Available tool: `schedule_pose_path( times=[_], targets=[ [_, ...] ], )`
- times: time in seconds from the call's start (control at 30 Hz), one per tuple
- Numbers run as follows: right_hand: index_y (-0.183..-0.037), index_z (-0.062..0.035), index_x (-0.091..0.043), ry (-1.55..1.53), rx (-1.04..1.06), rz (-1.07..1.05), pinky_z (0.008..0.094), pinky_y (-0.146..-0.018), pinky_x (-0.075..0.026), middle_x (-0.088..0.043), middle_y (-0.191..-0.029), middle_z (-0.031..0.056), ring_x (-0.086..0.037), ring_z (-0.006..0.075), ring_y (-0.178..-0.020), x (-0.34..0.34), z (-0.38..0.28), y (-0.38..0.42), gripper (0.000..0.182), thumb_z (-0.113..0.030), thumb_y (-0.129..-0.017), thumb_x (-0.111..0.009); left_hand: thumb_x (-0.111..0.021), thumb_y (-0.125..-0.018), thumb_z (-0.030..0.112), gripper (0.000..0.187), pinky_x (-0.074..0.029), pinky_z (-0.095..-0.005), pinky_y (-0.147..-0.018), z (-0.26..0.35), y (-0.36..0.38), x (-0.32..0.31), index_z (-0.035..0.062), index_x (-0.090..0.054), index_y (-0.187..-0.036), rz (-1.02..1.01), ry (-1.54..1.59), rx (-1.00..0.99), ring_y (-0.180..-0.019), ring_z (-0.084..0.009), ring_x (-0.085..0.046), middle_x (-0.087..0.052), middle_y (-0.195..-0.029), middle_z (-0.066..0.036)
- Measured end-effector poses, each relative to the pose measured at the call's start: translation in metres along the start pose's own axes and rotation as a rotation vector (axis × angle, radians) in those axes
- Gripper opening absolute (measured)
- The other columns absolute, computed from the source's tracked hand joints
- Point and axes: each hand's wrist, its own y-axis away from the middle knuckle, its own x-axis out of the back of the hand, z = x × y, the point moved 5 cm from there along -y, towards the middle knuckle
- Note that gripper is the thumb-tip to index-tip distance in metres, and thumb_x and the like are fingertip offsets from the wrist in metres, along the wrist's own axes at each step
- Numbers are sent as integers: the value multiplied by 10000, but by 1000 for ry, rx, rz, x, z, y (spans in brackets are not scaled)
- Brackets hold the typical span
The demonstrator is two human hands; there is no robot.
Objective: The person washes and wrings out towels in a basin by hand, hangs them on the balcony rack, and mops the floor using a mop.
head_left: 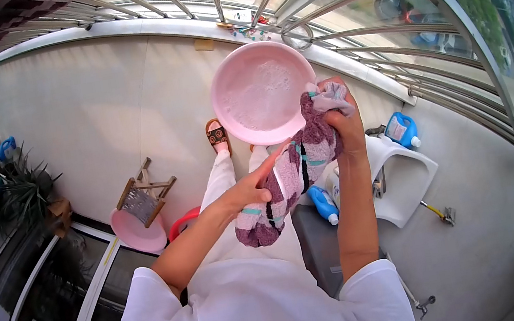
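Note:
A bunched purple and pink cloth (302,166) with black and teal stripes hangs between my two hands. My left hand (252,190) is wrapped round its lower part, thumb on top. At the cloth's upper right end, my right hand (343,120) grips the cloth, where a pale grey-pink piece of fabric (331,97) bulges out. Just beyond my hands is a round pink basin (233,100) of cloudy, sudsy water. The cloth's upper end overlaps the basin's near right rim in view.
Blue bottles (323,204) (401,129) flank a white plastic piece (412,175) at right. A folding stool (144,196) and smaller pink basin (136,231) are at left, near plants (13,184). Metal railings (385,30) run along the far and right sides.

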Motion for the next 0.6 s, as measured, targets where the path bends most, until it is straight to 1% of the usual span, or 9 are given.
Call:
schedule_pose_path(
  times=[0.07, 0.13, 0.2, 0.3, 0.4, 0.5, 0.53, 0.57, 0.6],
  targets=[
    [-904, -33, -531, 258, -123, 62, 252, -631, -452, -574, -802, 30, -559, 124, -714, 18, 35, -15, 260, -59, -663, -626, -786, -610, 298, 1095, -457, -366, -816, 38, -13, 32, 121, -73, -1423, 281, -974, -193, -862, -297, -590, -541, -1089, -176],
    [-897, -30, -532, 611, -135, 76, 273, -632, -455, -590, -794, 61, -574, 147, -721, 40, 75, -32, 273, -96, -658, -647, -753, -615, 215, 1092, -468, -372, -776, 38, -26, 47, 152, -27, -1429, 321, -1438, -108, -888, -312, -580, -566, -999, -211],
    [-895, -28, -530, 842, -126, 121, 297, -635, -457, -601, -789, 89, -585, 173, -727, 55, 99, -36, 286, -126, -660, -661, -732, -594, 188, 1090, -470, -392, -740, 30, -39, 54, 171, -33, -1430, 332, -1618, 141, -842, -360, -587, -575, -975, -226],
    [-899, -26, -522, 878, -111, 242, 330, -655, -459, -608, -798, 116, -594, 208, -740, 66, 119, -35, 308, -162, -668, -674, -705, -571, 169, 1087, -455, -412, -730, 19, -39, 64, 175, -39, -1430, 488, -1598, 73, -808, -406, -564, -585, -920, -231],
    [-946, -27, -508, 721, -144, 305, 340, -698, -460, -609, -861, 119, -592, 224, -791, 74, 131, -28, 369, -197, -674, -690, -694, -592, 174, 1035, -465, -386, -744, 10, -36, 65, 182, -86, -1430, 506, -1461, 240, -841, -366, -578, -575, -987, -244],
    [-1104, -35, -463, 627, -260, 175, 332, -753, -458, -576, -1013, 119, -567, 232, -911, 70, 127, -20, 518, -231, -689, -702, -675, -618, 163, 972, -474, -358, -754, 3, -36, 87, 208, -139, -1428, 350, -1353, -70, -877, -312, -584, -552, -1089, -236],
    [-1171, -41, -431, 558, -330, 99, 328, -775, -456, -551, -1081, 120, -550, 237, -962, 65, 116, -18, 585, -244, -696, -705, -670, -634, 147, 924, -484, -326, -747, 6, -35, 83, 208, -191, -1422, 355, -939, 87, -922, -249, -576, -514, -1179, -206],
    [-1237, -46, -398, 487, -396, 22, 324, -797, -453, -525, -1149, 122, -533, 242, -1014, 61, 109, -16, 652, -258, -703, -707, -669, -634, 145, 920, -487, -320, -735, 12, -30, 75, 204, -196, -1421, 361, -712, 145, -885, -238, -580, -521, -1153, -196],
    [-1373, -81, -246, 371, -443, -78, 337, -890, -431, -413, -1296, 120, -459, 268, -1145, 66, 105, -14, 893, -399, -693, -730, -668, -635, 143, 915, -491, -314, -723, 18, -23, 68, 200, -202, -1420, 363, -485, 201, -848, -227, -583, -529, -1128, -186]
  ],
)
